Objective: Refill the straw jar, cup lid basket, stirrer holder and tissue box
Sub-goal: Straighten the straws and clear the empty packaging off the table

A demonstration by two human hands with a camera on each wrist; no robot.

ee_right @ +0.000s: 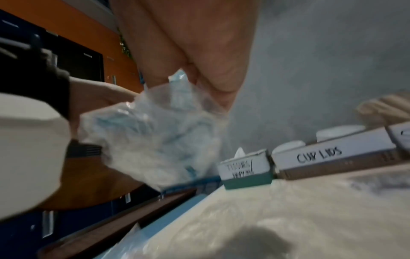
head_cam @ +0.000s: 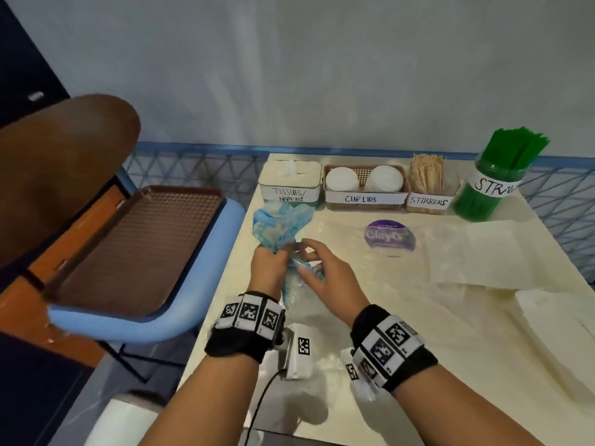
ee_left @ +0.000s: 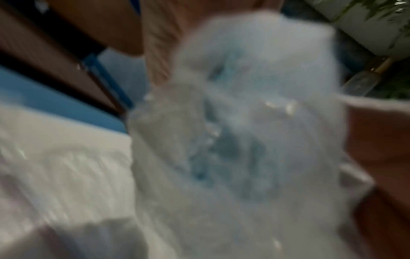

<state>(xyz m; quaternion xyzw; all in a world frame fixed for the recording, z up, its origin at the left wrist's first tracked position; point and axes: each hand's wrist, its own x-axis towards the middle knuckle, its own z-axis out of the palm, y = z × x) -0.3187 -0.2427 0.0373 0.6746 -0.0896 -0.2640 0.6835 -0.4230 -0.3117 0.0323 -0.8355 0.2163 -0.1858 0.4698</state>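
A crumpled clear plastic wrapper with blue print (head_cam: 281, 231) (ee_left: 244, 140) (ee_right: 153, 135) is held above the table's left side. My left hand (head_cam: 272, 263) grips it at the middle. My right hand (head_cam: 317, 267) pinches its lower part with curled fingers. Along the back of the table stand the tissue box (head_cam: 289, 183) (ee_right: 246, 168), the cup lid basket (head_cam: 363, 186) (ee_right: 332, 157) holding two white lids, the stirrer holder (head_cam: 428, 191) full of wooden sticks, and the straw jar (head_cam: 492, 185) full of green straws.
Empty clear bags (head_cam: 476, 252) and a round purple sticker (head_cam: 389, 238) lie on the cream table (head_cam: 418, 365). A white stack (head_cam: 560, 320) sits at the right edge. A brown tray (head_cam: 135, 246) rests on a blue chair to the left.
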